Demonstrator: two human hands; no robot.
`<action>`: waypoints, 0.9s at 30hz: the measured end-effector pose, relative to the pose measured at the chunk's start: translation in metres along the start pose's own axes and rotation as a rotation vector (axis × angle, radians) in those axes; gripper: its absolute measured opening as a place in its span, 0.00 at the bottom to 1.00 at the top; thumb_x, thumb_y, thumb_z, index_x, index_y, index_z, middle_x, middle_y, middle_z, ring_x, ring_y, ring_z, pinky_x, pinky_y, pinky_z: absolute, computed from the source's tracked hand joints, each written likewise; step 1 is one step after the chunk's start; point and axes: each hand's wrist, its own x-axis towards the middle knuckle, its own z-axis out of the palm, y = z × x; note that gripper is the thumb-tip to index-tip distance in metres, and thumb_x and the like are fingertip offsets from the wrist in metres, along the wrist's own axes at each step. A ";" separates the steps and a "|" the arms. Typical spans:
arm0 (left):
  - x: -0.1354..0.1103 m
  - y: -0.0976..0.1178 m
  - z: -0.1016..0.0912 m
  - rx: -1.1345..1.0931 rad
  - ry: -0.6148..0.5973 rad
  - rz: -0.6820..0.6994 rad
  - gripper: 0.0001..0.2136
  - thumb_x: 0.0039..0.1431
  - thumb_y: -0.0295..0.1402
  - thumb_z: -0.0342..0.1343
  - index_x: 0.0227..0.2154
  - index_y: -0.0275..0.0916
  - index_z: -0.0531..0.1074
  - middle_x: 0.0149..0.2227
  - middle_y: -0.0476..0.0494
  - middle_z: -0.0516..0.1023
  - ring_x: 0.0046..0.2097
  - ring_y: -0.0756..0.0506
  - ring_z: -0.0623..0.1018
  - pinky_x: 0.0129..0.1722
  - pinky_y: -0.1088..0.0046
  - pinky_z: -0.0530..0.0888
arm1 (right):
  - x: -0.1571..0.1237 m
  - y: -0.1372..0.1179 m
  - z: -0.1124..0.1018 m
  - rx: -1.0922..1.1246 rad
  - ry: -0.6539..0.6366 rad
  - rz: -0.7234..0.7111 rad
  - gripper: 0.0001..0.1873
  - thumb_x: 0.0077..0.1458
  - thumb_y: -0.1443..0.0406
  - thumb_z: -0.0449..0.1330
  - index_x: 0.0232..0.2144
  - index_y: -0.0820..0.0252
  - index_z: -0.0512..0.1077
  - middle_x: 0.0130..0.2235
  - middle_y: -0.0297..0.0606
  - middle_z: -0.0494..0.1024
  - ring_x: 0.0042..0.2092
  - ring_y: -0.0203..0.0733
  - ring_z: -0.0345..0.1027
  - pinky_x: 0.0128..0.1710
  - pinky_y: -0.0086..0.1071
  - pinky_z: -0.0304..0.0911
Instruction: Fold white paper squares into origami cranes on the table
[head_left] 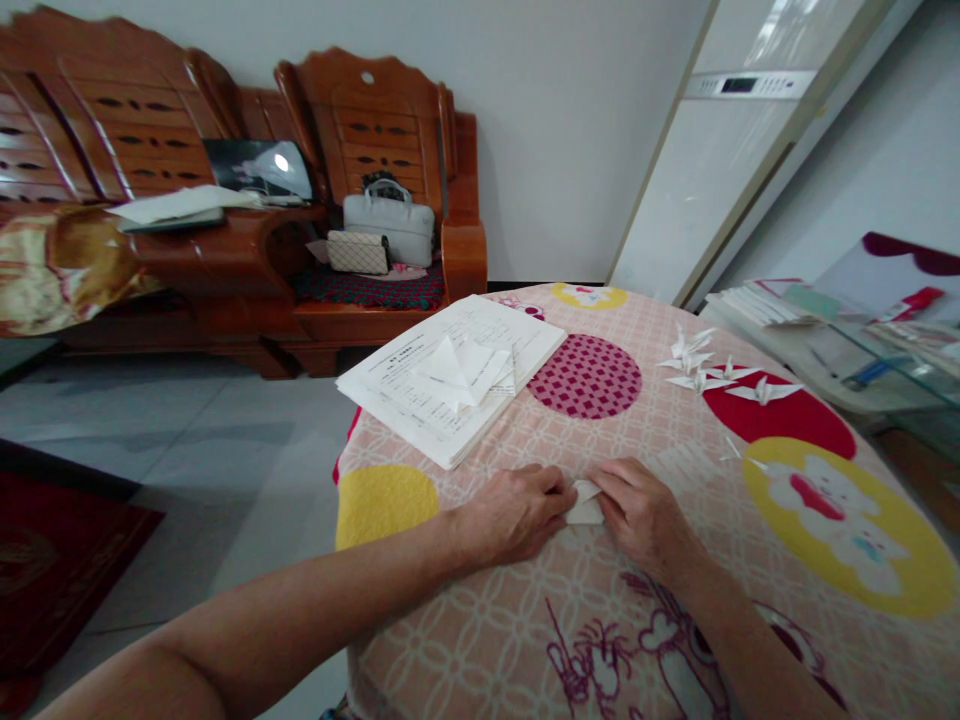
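Note:
My left hand (514, 512) and my right hand (643, 510) meet over a small folded piece of white paper (584, 505) on the patterned pink cloth (570, 610). Both hands have their fingers curled and pressed onto the paper, which is mostly hidden between them. Just beyond my hands lies a stack of printed sheets (420, 385) with a partly folded white paper shape (461, 372) on top. Several finished white paper cranes (709, 372) stand on the cloth to the far right.
Wooden chairs stand at the back left, holding a grey bag (390, 225) and a small checked purse (358, 252). A tall white appliance (720, 150) stands at the back right. A glass table with booklets (825, 320) sits at the right. Grey floor and a red rug (52, 570) lie left.

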 end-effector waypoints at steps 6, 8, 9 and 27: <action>0.000 -0.001 0.001 -0.027 0.017 0.003 0.13 0.62 0.31 0.50 0.49 0.41 0.68 0.43 0.42 0.71 0.42 0.45 0.73 0.42 0.71 0.72 | 0.000 0.001 -0.006 0.151 0.006 0.031 0.13 0.56 0.73 0.54 0.40 0.59 0.75 0.40 0.43 0.76 0.42 0.45 0.69 0.41 0.37 0.69; 0.000 -0.002 0.001 -0.040 0.025 0.011 0.13 0.61 0.31 0.51 0.49 0.41 0.68 0.43 0.42 0.71 0.42 0.45 0.73 0.42 0.71 0.72 | 0.000 0.002 -0.006 0.196 0.009 0.044 0.12 0.57 0.71 0.55 0.41 0.57 0.76 0.40 0.42 0.77 0.42 0.45 0.70 0.41 0.36 0.69; 0.000 -0.003 0.002 -0.048 0.032 0.012 0.13 0.61 0.31 0.52 0.49 0.41 0.68 0.43 0.43 0.71 0.42 0.45 0.73 0.42 0.71 0.71 | 0.000 0.003 -0.006 0.217 0.011 0.052 0.12 0.58 0.71 0.55 0.41 0.57 0.76 0.40 0.42 0.77 0.42 0.44 0.70 0.40 0.36 0.69; -0.004 -0.021 -0.004 -0.301 0.030 0.120 0.17 0.59 0.31 0.56 0.52 0.39 0.71 0.45 0.40 0.73 0.45 0.45 0.74 0.45 0.72 0.70 | -0.001 0.002 -0.006 0.206 -0.004 0.066 0.09 0.59 0.70 0.57 0.36 0.58 0.78 0.38 0.41 0.76 0.41 0.43 0.69 0.40 0.35 0.68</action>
